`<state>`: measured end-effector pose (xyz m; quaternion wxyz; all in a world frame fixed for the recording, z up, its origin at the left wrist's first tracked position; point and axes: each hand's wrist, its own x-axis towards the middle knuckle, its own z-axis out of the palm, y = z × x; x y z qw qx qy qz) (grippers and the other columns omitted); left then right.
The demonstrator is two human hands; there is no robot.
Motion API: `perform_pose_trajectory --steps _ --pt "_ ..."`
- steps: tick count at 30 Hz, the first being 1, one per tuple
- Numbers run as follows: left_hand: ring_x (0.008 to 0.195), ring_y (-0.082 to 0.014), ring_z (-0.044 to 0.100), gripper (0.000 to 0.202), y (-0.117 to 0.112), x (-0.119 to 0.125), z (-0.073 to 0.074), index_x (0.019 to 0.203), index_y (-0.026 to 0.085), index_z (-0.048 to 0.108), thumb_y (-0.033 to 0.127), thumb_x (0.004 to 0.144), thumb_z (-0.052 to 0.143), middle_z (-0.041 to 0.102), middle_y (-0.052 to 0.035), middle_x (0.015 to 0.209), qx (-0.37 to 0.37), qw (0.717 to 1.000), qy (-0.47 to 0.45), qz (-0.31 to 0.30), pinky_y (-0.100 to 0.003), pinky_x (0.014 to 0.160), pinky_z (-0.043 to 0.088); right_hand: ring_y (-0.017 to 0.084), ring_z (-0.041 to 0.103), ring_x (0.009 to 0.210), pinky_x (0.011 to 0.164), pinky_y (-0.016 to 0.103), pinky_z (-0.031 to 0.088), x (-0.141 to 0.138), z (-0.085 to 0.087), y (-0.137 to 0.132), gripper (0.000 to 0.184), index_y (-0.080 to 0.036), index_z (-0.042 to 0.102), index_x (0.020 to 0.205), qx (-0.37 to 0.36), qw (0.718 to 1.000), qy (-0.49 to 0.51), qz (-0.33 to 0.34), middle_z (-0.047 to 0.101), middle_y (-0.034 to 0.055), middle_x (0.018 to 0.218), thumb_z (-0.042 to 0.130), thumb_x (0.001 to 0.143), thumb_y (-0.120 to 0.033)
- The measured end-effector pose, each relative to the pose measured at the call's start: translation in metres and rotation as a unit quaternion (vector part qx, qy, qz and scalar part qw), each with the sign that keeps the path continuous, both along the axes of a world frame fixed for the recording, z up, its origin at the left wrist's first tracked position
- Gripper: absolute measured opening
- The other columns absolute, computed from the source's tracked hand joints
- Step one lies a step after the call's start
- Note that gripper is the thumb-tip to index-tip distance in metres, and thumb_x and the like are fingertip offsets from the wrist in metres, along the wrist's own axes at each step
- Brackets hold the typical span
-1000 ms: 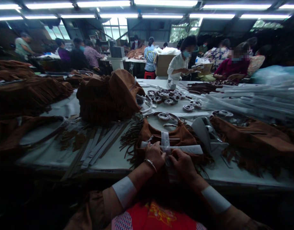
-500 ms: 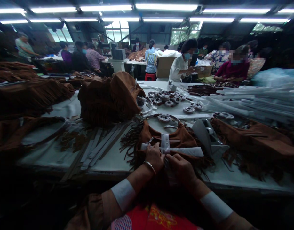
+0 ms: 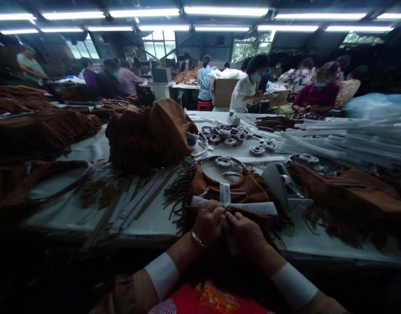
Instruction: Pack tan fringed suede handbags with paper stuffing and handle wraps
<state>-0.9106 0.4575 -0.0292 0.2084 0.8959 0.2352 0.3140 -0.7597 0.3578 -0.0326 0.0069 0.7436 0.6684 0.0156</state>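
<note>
With the bag (image 3: 248,190) as the clock's centre, it is lying on the table (image 3: 144,220) at its near edge. A tape dispenser (image 3: 275,183) is standing close at three o'clock, crowding that side; past it another bag (image 3: 354,187) is sprawling. Loose strips (image 3: 139,198) are fanning out at nine. A brown heap (image 3: 144,137) is rising at ten, blocking the table behind it. One coil (image 3: 224,161) is sitting just beyond the bag at twelve, with more coils (image 3: 224,132) lying farther back. White tubes (image 3: 337,137) are spreading at two. Co-workers are sitting or standing beyond the table.

A white roll (image 3: 255,208) is lying across the bag, with tape (image 3: 224,192) crossing it. The left hand (image 3: 207,224) and right hand (image 3: 248,233) are meeting at six o'clock, nearly touching. Both are closing thumb and forefinger on the tape, leaving hardly any gap; the remaining fingers are curling inward, partly hiding the bag's near edge.
</note>
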Motion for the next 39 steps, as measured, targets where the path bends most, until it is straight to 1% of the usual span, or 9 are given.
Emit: perform_pose_trajectory --steps 3,5,10,15,20,27,34,37,39 --pt "0.111 -0.0228 0.057 0.021 -0.004 -0.013 0.01 0.104 0.021 0.068 0.03 0.095 0.052 0.067 -0.0066 0.105 0.046 0.993 0.034 -0.106 -0.044 0.111 0.037 0.019 0.069 0.075 0.058 0.025 0.046 0.001 -0.002 -0.001 0.048 -0.024 0.06 0.134 0.005 1.0 0.008 0.0 0.069 0.0083 0.097 0.047 0.09 -0.009" --pt "0.11 -0.0232 0.057 0.027 -0.006 -0.017 0.013 0.112 0.022 0.067 0.037 0.097 0.052 0.068 -0.006 0.108 0.064 0.987 0.069 -0.126 -0.047 0.115 0.031 0.019 0.069 0.077 0.06 0.025 0.047 0.002 -0.004 -0.001 0.049 -0.023 0.06 0.134 0.01 1.0 0.026 -0.002 0.069 0.0087 0.099 0.047 0.089 -0.008" --pt "0.117 -0.0272 0.053 0.047 -0.007 -0.013 0.006 0.131 0.017 0.059 0.048 0.096 0.051 0.065 -0.01 0.119 0.07 0.987 0.111 -0.098 -0.049 0.117 0.027 0.017 0.069 0.079 0.065 0.022 0.05 0.005 -0.006 -0.002 0.051 -0.023 0.057 0.138 0.025 0.997 0.068 -0.013 0.07 0.009 0.101 0.046 0.09 -0.009" --pt "0.122 -0.0291 0.051 0.054 -0.007 -0.014 0.002 0.138 0.019 0.055 0.052 0.095 0.051 0.061 -0.0104 0.13 0.064 0.986 0.122 -0.097 -0.05 0.117 0.025 0.019 0.069 0.075 0.063 0.024 0.051 0.004 -0.006 -0.004 0.054 -0.021 0.054 0.141 0.019 0.999 0.039 -0.013 0.069 0.0107 0.099 0.044 0.09 -0.009" --pt "0.125 -0.0311 0.047 0.058 -0.007 -0.015 0.001 0.141 0.02 0.053 0.054 0.095 0.049 0.057 -0.01 0.139 0.061 0.987 0.126 -0.084 -0.051 0.119 0.023 0.019 0.068 0.07 0.059 0.026 0.052 0.005 -0.007 -0.006 0.061 -0.019 0.041 0.151 0.015 1.0 0.016 -0.02 0.068 0.0125 0.099 0.04 0.091 -0.007" --pt "0.131 -0.0321 0.043 0.061 -0.007 -0.015 -0.009 0.137 0.02 0.058 0.061 0.094 0.045 0.047 -0.0106 0.15 0.087 0.987 0.116 -0.065 -0.05 0.119 0.024 0.022 0.071 0.08 0.064 0.028 0.056 0.0 0.002 0.003 0.057 -0.016 0.043 0.149 -0.037 0.995 0.056 -0.068 0.069 0.0158 0.111 0.04 0.093 -0.013" --pt "0.123 -0.032 0.049 0.057 -0.002 -0.01 -0.008 0.123 0.021 0.066 0.065 0.091 0.048 0.051 -0.0115 0.146 0.085 0.986 0.134 -0.06 -0.051 0.109 0.035 0.025 0.071 0.101 0.088 0.034 0.057 0.013 0.003 0.01 0.05 -0.015 0.053 0.142 -0.001 0.979 0.19 -0.068 0.071 0.0163 0.119 0.042 0.093 -0.018" --pt "0.12 -0.032 0.051 0.055 0.0 -0.009 -0.006 0.116 0.021 0.068 0.066 0.09 0.048 0.054 -0.0111 0.143 0.08 0.985 0.137 -0.061 -0.05 0.105 0.038 0.025 0.067 0.113 0.103 0.039 0.051 0.018 0.009 0.012 0.045 -0.015 0.059 0.135 0.049 0.956 0.289 -0.03 0.069 0.0149 0.126 0.044 0.093 -0.02" --pt "0.119 -0.0324 0.051 0.055 0.001 -0.009 -0.005 0.114 0.021 0.068 0.066 0.089 0.05 0.055 -0.0112 0.142 0.078 0.985 0.139 -0.06 -0.051 0.104 0.038 0.024 0.065 0.116 0.105 0.04 0.05 0.02 0.018 0.008 0.045 -0.018 0.059 0.135 0.066 0.935 0.348 0.001 0.068 0.0113 0.129 0.047 0.092 -0.022"
